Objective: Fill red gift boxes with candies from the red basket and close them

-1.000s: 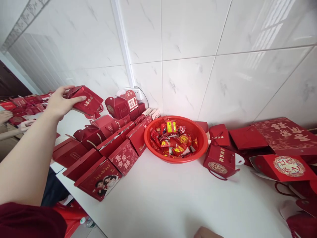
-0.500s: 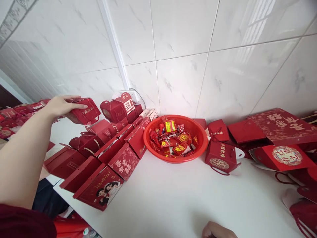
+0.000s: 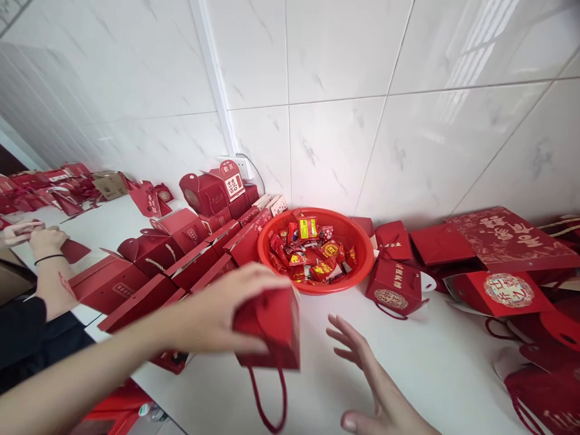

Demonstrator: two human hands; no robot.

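Note:
My left hand [image 3: 222, 311], somewhat blurred, grips a red gift box [image 3: 281, 326] from above, thumb on its near side. A dark red cord handle [image 3: 284, 399] hangs below that box. To its right, my right hand [image 3: 367, 374] is open over the white table, fingers spread and holding nothing. Just behind the held box stands a red plastic basket [image 3: 369, 266] with wrapped sweets [image 3: 324, 251] inside. The box partly hides the near left of the basket's surroundings.
Rows of red gift boxes [image 3: 109, 281] stand on the left of the table [image 3: 326, 386]. More boxes [image 3: 399, 284] crowd the right side. A co-worker's hands [image 3: 45, 238] hold something at far left. Behind are a tiled wall and a socket [image 3: 244, 167].
My left hand has carried the red box from the far left to the front of the basket. My right hand has come further into view and opened. A co-worker's hands now show.

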